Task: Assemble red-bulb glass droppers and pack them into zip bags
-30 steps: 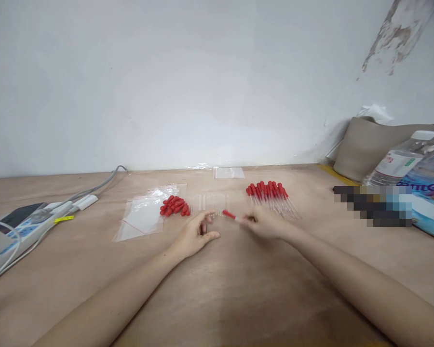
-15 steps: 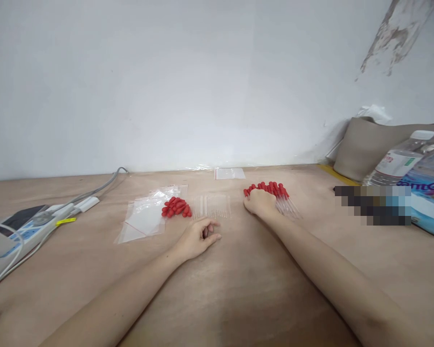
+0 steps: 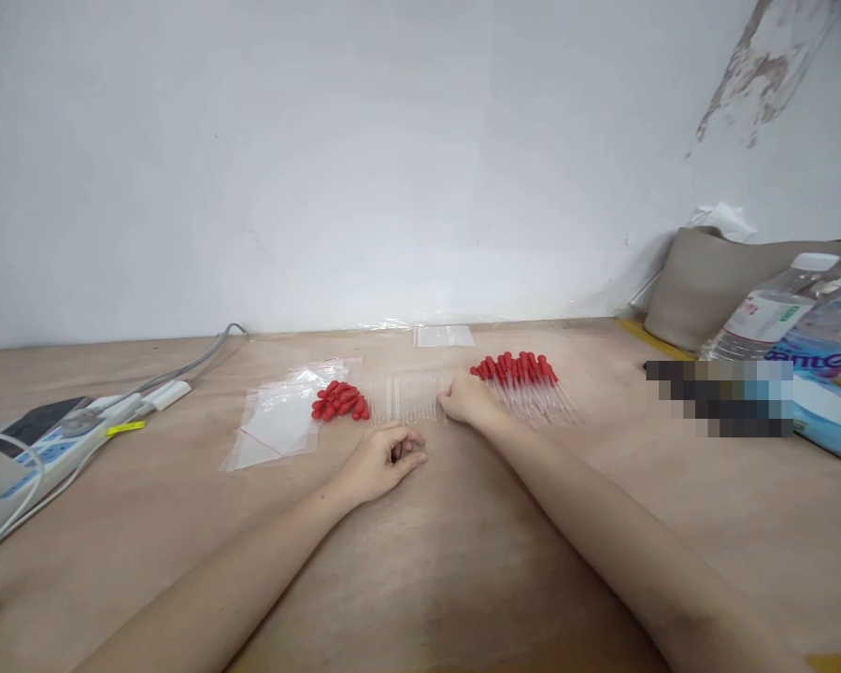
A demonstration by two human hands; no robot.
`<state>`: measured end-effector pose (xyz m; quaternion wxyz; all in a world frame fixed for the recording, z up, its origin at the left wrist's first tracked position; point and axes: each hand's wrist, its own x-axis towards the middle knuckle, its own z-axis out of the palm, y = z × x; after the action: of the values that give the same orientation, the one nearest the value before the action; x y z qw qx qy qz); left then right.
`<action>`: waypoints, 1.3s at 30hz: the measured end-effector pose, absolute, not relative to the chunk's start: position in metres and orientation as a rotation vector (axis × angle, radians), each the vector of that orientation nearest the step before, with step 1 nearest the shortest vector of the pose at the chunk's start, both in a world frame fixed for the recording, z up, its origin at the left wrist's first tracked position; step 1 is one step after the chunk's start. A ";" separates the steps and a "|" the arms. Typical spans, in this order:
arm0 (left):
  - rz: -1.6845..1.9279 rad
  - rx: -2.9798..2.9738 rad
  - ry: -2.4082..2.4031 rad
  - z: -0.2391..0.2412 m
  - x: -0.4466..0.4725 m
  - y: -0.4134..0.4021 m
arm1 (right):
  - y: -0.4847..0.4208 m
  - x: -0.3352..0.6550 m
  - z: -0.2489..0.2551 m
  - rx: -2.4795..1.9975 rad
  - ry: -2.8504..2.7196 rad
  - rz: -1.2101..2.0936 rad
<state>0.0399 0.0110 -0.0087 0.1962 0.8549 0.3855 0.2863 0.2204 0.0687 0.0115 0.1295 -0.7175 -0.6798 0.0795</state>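
Clear glass tubes [image 3: 406, 400] touch the right hand's [image 3: 466, 402] fingertips, grip unclear; left hand [image 3: 385, 458] lies loosely curled, red bulbs [image 3: 340, 400] beyond its fingers.

Two hands are out: the left hand [image 3: 382, 460] and the right hand [image 3: 466, 402]. At the right hand's fingertips lies one row of glass tubes [image 3: 406, 400], too faint to count singly. Beyond the left hand sits one heap of red bulbs [image 3: 340, 400], a dozen or more. Just right of the right hand is one pile of red-capped droppers [image 3: 525, 379]. Left of the left hand lies one stack of zip bags [image 3: 280, 421]. Far to the right hand's right are two water bottles [image 3: 763, 318].
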 end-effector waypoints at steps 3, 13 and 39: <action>0.807 2.396 1.076 -0.009 0.039 0.012 | 0.075 0.216 0.009 -2.101 -1.979 0.223; 1.224 2.409 1.367 0.000 0.035 0.015 | 0.036 0.239 0.016 -2.027 -2.032 0.010; 1.053 2.293 1.410 0.064 -0.058 0.081 | 0.005 0.287 -0.026 -1.447 -2.066 -0.178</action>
<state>-0.0581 0.0813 0.0638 0.1255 0.7871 0.4839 0.3614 0.2873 0.0053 -0.0263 0.3018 -0.5455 -0.7790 -0.0672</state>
